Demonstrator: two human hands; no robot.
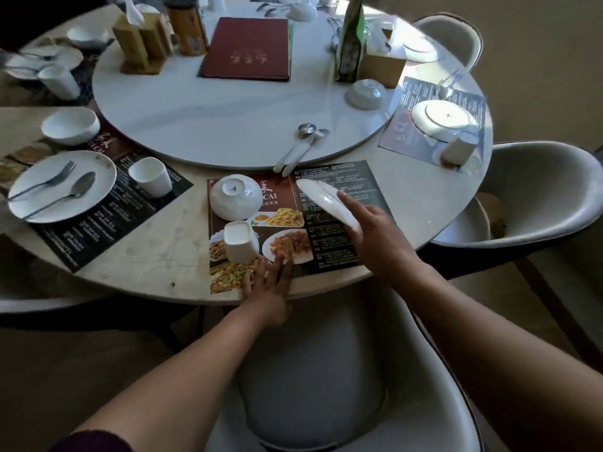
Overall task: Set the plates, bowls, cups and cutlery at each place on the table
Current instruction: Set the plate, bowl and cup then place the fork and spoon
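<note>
The plate [326, 203] is plain white, shallow and glossy, and is held tilted. The right grip [375, 236] clasps it by the near rim with one finger laid along its upper face. The plate reaches up and left from that grip, over the right half of the placemat [365, 177]. The left grip [269, 285] lies flat, fingers straight, on the placemat's near edge. On the placemat's left half sit an upturned bowl [233, 197] and a white cup [239, 241]. The placemat lies on a pale round counter [146, 256], with a chair [313, 370] just before it.
</note>
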